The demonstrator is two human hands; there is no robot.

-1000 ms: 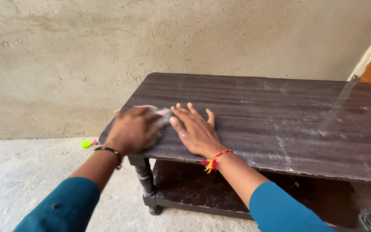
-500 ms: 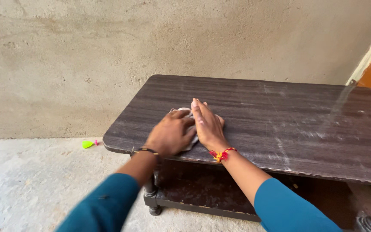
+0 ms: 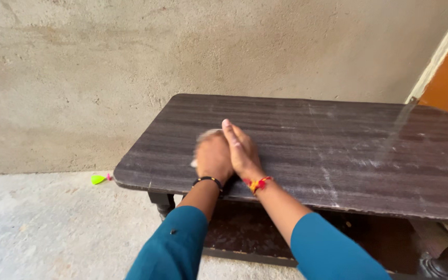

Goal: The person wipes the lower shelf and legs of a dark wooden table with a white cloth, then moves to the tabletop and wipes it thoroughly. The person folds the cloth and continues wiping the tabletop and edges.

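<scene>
Two hands meet near the table's (image 3: 338,155) left end — the left hand (image 3: 212,156) presses down on a pale cloth (image 3: 207,135) that peeks out beyond its knuckles, while the right hand (image 3: 242,151) lies flat and released, touching it on the right.

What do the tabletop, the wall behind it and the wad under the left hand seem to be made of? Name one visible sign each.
Tabletop: probably wood-grain laminate, dark streaks, dusty pale scuffs. Wall: rough unpainted cement plaster, mottled grey. Wad under left hand: likely soft pale cloth, blurred.
</scene>
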